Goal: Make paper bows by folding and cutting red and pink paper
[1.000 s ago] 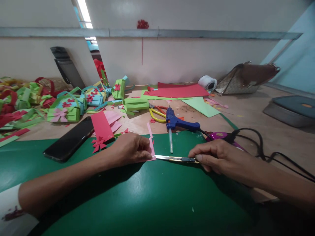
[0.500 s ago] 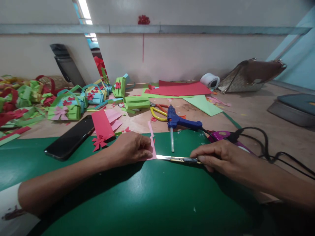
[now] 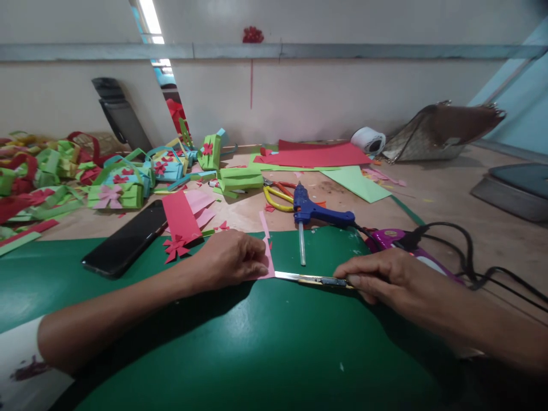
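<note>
My left hand (image 3: pixel 234 257) is closed, its fingers pinching a small piece of pink paper (image 3: pixel 269 264) over the green mat (image 3: pixel 257 354). A thin pink strip sticks up from the paper's far end. In my right hand (image 3: pixel 385 277) is a box cutter (image 3: pixel 319 280), held low with its long blade pointing left. The blade's tip meets the near right corner of the pink paper. Most of the paper lies hidden under my left fingers. Just beyond the cutter, a blue glue gun (image 3: pixel 319 211) rests with its clear glue stick toward me.
A black phone (image 3: pixel 126 238) and a red paper strip (image 3: pixel 182 217) lie left of my hand. Yellow-handled scissors (image 3: pixel 278 200) sit behind the glue gun. Paper bags (image 3: pixel 115 195) crowd the left; red sheets (image 3: pixel 321 154) lie at the back. Black cables (image 3: pixel 471 251) loop at the right.
The whole view has shifted slightly, so everything appears a little further right. Both hands, the pink paper and the box cutter keep the same arrangement.
</note>
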The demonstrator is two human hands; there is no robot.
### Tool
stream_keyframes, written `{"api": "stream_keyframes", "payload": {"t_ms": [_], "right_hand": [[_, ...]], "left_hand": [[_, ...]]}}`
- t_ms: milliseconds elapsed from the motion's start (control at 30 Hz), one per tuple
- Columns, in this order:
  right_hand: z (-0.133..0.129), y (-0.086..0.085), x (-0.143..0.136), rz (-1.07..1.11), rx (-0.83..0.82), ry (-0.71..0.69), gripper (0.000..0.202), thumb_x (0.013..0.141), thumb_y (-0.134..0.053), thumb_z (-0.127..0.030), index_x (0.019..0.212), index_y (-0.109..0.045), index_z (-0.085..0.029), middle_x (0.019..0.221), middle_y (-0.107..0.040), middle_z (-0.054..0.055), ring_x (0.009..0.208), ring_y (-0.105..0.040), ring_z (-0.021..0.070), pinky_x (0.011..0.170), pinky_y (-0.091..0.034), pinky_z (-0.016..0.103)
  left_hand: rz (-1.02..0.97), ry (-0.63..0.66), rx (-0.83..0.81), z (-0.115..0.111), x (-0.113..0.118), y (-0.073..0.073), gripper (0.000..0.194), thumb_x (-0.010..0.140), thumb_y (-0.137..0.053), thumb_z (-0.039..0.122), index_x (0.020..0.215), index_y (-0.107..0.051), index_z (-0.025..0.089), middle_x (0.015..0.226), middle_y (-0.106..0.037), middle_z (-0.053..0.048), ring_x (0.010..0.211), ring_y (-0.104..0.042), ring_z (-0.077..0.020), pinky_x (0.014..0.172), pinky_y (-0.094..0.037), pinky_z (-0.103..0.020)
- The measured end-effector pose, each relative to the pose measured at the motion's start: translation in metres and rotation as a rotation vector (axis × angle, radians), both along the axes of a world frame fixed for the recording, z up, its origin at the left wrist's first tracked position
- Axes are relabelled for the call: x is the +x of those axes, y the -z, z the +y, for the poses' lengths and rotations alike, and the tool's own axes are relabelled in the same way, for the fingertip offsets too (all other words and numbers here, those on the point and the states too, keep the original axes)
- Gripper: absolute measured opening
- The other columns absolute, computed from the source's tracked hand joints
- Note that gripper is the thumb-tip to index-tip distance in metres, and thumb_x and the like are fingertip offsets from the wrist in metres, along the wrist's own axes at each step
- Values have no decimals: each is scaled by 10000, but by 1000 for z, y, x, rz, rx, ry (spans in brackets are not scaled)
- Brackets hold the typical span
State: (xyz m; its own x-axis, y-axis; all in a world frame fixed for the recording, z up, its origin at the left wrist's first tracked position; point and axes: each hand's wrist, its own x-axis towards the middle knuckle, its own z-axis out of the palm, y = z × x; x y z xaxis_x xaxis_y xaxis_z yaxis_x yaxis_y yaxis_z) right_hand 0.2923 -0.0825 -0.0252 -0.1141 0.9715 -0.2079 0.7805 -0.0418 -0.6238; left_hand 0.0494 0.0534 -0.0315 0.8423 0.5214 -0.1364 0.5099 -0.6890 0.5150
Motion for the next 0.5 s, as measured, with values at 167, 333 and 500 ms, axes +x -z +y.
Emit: {"api": "stream_keyframes", "payload": {"t_ms": [167, 333, 500], "right_hand": [[-2, 0, -4, 30, -2, 24, 264, 872, -456, -272, 720, -650, -177, 531, -439, -37, 484, -362, 110, 450, -249, 233], [-2, -4, -10, 32, -24, 39, 280, 877, -430, -262, 696, -625, -174, 532, -406, -39, 485, -339, 111, 450, -237, 240], [-3, -5, -11, 38, -37, 49, 270, 870, -430, -265, 702, -622, -176, 530, -403, -39, 483, -340, 113, 450, -235, 243]], "left_hand": [[-13, -4, 10, -1, 0, 0, 107, 761, -599, 254, 723, -675, 190, 552, -579, 39, 509, -481, -95, 473, -257, -189], [-16, 6, -10, -1, -1, 0, 127, 770, -587, 266, 721, -675, 189, 557, -578, 39, 511, -479, -95, 469, -264, -189], [-17, -11, -3, -2, -2, 0, 112, 763, -594, 253, 704, -662, 186, 540, -560, 45, 503, -466, -91, 475, -264, -190]]}}
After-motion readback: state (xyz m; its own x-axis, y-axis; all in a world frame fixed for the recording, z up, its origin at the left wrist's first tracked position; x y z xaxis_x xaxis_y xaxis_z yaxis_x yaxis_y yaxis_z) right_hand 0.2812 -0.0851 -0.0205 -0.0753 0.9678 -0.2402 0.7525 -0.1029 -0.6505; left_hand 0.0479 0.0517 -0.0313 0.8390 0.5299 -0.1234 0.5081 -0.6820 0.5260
